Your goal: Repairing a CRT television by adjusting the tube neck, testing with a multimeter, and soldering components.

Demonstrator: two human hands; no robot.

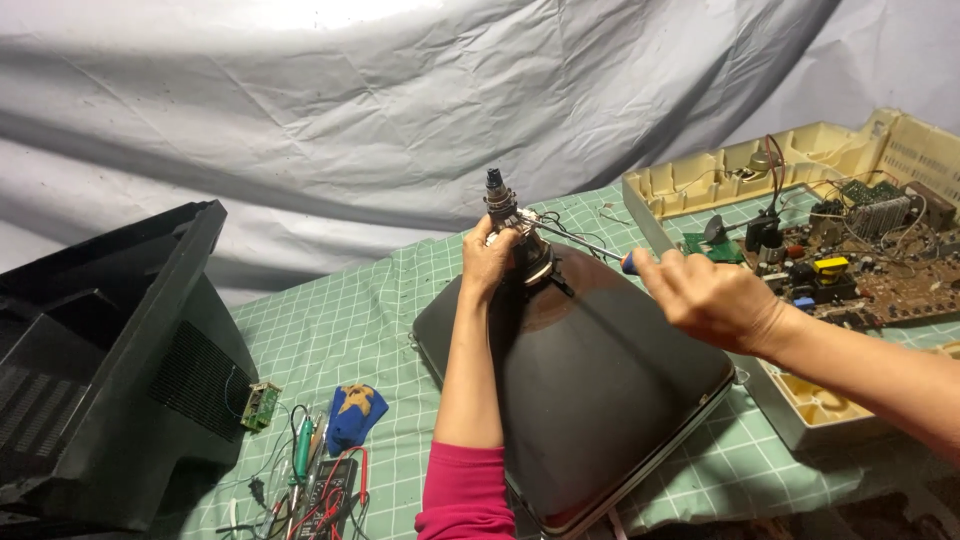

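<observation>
Black picture tube (590, 400) lay face-down on worktop (340, 320); left hand (488, 262) clamped its neck (503, 208), right hand (712, 298) closed around blue-handled screwdriver (590, 246), tip there.

The only screen I see is the picture tube (590, 400) lying face-down on the green mat, a dark grey rounded funnel with a pale rim along its lower right edge, between my two arms.
</observation>
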